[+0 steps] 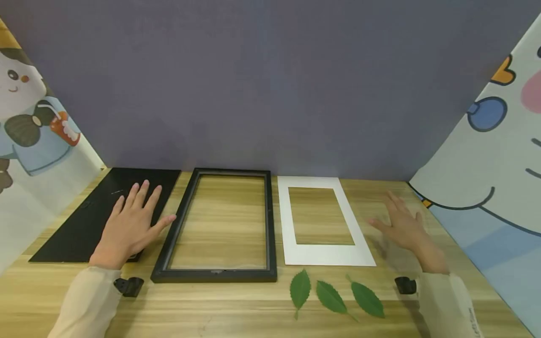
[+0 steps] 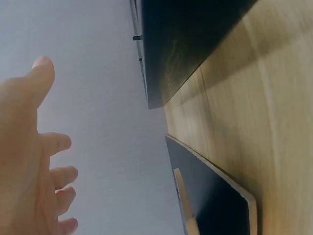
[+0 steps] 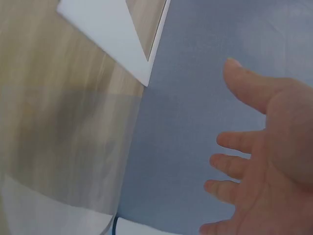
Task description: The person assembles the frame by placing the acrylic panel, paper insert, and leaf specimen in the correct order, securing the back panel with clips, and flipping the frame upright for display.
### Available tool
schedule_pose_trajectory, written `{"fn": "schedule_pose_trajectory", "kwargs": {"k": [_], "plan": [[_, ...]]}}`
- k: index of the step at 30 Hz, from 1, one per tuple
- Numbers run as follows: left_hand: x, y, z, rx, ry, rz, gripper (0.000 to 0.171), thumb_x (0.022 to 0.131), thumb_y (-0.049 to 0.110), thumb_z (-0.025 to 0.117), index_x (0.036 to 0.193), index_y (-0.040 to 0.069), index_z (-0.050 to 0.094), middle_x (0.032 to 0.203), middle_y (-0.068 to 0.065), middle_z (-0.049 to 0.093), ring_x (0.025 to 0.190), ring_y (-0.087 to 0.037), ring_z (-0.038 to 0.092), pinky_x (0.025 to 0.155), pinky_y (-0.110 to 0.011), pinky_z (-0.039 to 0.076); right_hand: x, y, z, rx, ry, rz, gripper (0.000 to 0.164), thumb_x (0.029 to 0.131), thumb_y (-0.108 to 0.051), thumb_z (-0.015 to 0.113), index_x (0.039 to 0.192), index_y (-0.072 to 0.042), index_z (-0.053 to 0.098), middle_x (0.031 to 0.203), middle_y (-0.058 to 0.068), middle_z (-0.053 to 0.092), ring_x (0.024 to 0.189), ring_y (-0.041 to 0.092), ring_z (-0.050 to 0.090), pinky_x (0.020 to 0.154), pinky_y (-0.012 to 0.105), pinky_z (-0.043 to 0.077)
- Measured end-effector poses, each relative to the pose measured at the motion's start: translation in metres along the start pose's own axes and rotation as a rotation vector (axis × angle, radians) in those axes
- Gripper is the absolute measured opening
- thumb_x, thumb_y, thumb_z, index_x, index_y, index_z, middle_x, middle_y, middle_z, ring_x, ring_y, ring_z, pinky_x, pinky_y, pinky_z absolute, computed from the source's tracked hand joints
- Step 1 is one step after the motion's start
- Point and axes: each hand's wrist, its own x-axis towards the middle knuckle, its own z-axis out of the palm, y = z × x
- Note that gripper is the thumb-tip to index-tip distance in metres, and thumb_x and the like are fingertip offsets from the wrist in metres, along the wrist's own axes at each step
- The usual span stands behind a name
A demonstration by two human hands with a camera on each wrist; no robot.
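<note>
My left hand (image 1: 128,225) is held over the black backing board (image 1: 76,234), fingers straight and spread; its wrist view shows a gap beneath it. Beside it lies an open black picture frame (image 1: 213,276), with the table visible through its middle. To the right is a white mat (image 1: 329,256) with a rectangular window. Out past the mat, my right hand (image 1: 401,225) hovers with fingers extended, holding nothing. Beneath it, the right wrist view shows a clear, shiny sheet (image 3: 73,142) on the table.
Three green leaves, a left one (image 1: 300,287), a middle one (image 1: 331,296) and a right one (image 1: 367,299), lie before the mat. A grey-purple panel (image 1: 270,84) stands behind the wooden table (image 1: 203,310). Cartoon-printed sheets flank both sides.
</note>
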Motion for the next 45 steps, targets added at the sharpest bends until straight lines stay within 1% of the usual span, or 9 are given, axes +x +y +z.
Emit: {"fn": "schedule_pose_trajectory", "kwargs": {"k": [4, 8, 12, 18, 26, 32, 36, 40, 45], "plan": [[0.0, -0.001, -0.001, -0.014, -0.007, -0.012, 0.083, 0.096, 0.059, 0.04, 0.151, 0.001, 0.018, 0.154, -0.032, 0.013, 0.142, -0.049, 0.011, 0.108, -0.068, 0.015, -0.001, 0.007, -0.001, 0.033, 0.015, 0.006, 0.084, 0.096, -0.044, 0.051, 0.149, 0.006, 0.008, 0.151, 0.037, 0.008, 0.133, 0.06, 0.015, 0.091, 0.085, 0.01], [0.003, 0.001, -0.001, -0.065, -0.069, -0.023, 0.083, 0.097, 0.058, 0.037, 0.151, -0.003, 0.016, 0.151, -0.036, 0.017, 0.135, -0.054, 0.021, 0.103, -0.07, 0.024, -0.005, 0.019, -0.002, 0.074, 0.042, -0.003, 0.083, 0.097, -0.037, 0.053, 0.147, 0.012, 0.008, 0.145, 0.044, 0.017, 0.123, 0.065, 0.026, 0.09, 0.079, 0.026], [0.005, 0.002, 0.0, -0.093, -0.125, -0.038, 0.083, 0.098, 0.057, 0.035, 0.149, -0.006, 0.015, 0.146, -0.039, 0.024, 0.125, -0.059, 0.032, 0.094, -0.071, 0.035, -0.008, 0.033, -0.001, 0.113, 0.04, 0.007, 0.084, 0.097, -0.035, 0.053, 0.145, 0.016, 0.007, 0.141, 0.047, 0.018, 0.12, 0.067, 0.027, 0.091, 0.074, 0.032], [0.005, 0.002, 0.002, -0.156, -0.161, -0.059, 0.082, 0.099, 0.055, 0.033, 0.149, -0.008, 0.015, 0.143, -0.041, 0.025, 0.124, -0.059, 0.032, 0.091, -0.07, 0.036, -0.009, 0.057, -0.003, 0.124, 0.014, 0.063, 0.084, 0.098, -0.034, 0.051, 0.142, 0.022, 0.005, 0.138, 0.05, 0.018, 0.121, 0.067, 0.024, 0.092, 0.073, 0.03], [0.005, -0.006, 0.01, -0.343, -0.182, -0.051, 0.077, 0.101, 0.045, 0.038, 0.146, -0.013, 0.013, 0.143, -0.044, 0.021, 0.126, -0.06, 0.027, 0.096, -0.071, 0.03, -0.016, 0.079, -0.01, 0.131, 0.014, 0.148, 0.086, 0.098, -0.038, 0.05, 0.141, 0.022, 0.006, 0.137, 0.049, 0.02, 0.117, 0.064, 0.029, 0.09, 0.071, 0.034], [0.005, -0.012, 0.017, -0.472, -0.204, -0.033, 0.074, 0.1, 0.037, 0.044, 0.145, -0.013, 0.014, 0.138, -0.042, 0.03, 0.121, -0.057, 0.038, 0.09, -0.066, 0.039, -0.024, 0.1, -0.013, 0.146, -0.003, 0.219, 0.091, 0.095, -0.041, 0.054, 0.141, 0.023, 0.007, 0.137, 0.05, 0.019, 0.118, 0.064, 0.029, 0.092, 0.07, 0.035], [0.004, -0.013, 0.022, -0.564, -0.246, -0.057, 0.075, 0.099, 0.036, 0.048, 0.147, -0.01, 0.012, 0.14, -0.039, 0.029, 0.121, -0.055, 0.039, 0.089, -0.064, 0.043, -0.027, 0.117, -0.014, 0.142, -0.013, 0.256, 0.096, 0.093, -0.044, 0.057, 0.139, 0.025, 0.009, 0.136, 0.05, 0.019, 0.118, 0.063, 0.029, 0.091, 0.07, 0.035], [0.004, -0.013, 0.026, -0.611, -0.276, -0.085, 0.077, 0.098, 0.035, 0.051, 0.147, -0.01, 0.012, 0.142, -0.039, 0.028, 0.124, -0.055, 0.038, 0.091, -0.064, 0.043, -0.03, 0.123, -0.019, 0.165, -0.071, 0.321, 0.1, 0.092, -0.047, 0.056, 0.137, 0.028, 0.006, 0.134, 0.052, 0.016, 0.119, 0.064, 0.025, 0.093, 0.07, 0.033], [0.004, -0.012, 0.026, -0.628, -0.271, -0.098, 0.076, 0.097, 0.032, 0.054, 0.146, -0.011, 0.015, 0.141, -0.038, 0.031, 0.123, -0.054, 0.04, 0.09, -0.061, 0.045, -0.035, 0.127, -0.024, 0.212, -0.151, 0.417, 0.105, 0.092, -0.05, 0.054, 0.135, 0.029, 0.001, 0.134, 0.053, 0.009, 0.121, 0.066, 0.018, 0.098, 0.072, 0.028]]}}
